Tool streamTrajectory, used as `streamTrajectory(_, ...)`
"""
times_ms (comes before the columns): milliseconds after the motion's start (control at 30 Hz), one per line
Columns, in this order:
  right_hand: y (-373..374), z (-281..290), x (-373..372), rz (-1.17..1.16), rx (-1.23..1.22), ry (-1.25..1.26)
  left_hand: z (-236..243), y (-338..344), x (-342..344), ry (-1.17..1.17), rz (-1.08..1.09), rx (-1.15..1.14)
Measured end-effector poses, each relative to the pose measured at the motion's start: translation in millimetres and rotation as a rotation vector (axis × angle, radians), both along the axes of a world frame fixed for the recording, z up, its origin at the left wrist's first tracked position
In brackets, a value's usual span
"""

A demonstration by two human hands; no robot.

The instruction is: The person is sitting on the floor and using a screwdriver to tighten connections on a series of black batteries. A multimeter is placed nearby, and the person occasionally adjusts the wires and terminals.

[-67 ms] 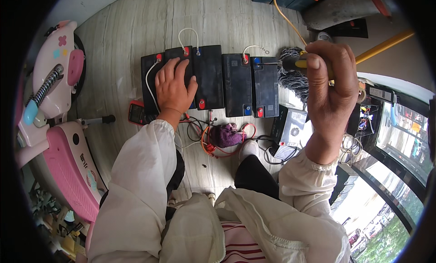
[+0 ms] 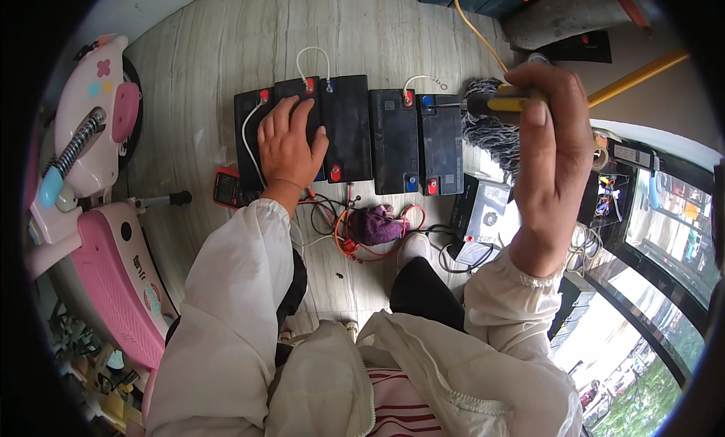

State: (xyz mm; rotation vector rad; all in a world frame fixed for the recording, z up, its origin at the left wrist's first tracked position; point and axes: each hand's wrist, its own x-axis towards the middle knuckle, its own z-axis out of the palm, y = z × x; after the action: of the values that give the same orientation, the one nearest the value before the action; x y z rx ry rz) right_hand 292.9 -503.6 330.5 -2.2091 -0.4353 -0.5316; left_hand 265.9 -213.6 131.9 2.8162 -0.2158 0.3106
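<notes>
Several black batteries stand side by side on the floor, with red and blue terminals. My left hand (image 2: 290,146) lies palm down, fingers spread, on the left-hand batteries, its thumb reaching toward the third battery (image 2: 347,127). My right hand (image 2: 555,150) grips the black and yellow handle of a screwdriver (image 2: 498,104). Its shaft points left, with the tip at the blue terminal (image 2: 427,101) of the rightmost battery (image 2: 442,146). A short white cable (image 2: 424,78) rises from the red terminal of the battery beside it, and its ring end hangs free. Another white cable (image 2: 312,49) arches between two left-hand batteries.
A purple cloth (image 2: 377,225) lies among red and black wires nearer me. A red multimeter (image 2: 226,188) rests by the left battery. Right of the batteries are a grey mop head (image 2: 491,131) and a box (image 2: 483,210). A pink scooter (image 2: 121,271) stands at left.
My right hand has shifted and turned slightly around the screwdriver handle, so more of the yellow part shows. My left hand and the batteries look unmoved.
</notes>
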Motion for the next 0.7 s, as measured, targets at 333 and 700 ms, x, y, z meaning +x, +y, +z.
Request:
streamTrajectory(333, 1, -6, 1, 0.016, 0.051, 0.036, 0, -1, 0, -0.005, -0.003, -0.001)
streamTrajectory(700, 6, -2, -2, -0.003, 0.115, 0.072, -1, -1, 1, 0.002, -0.001, 0.005)
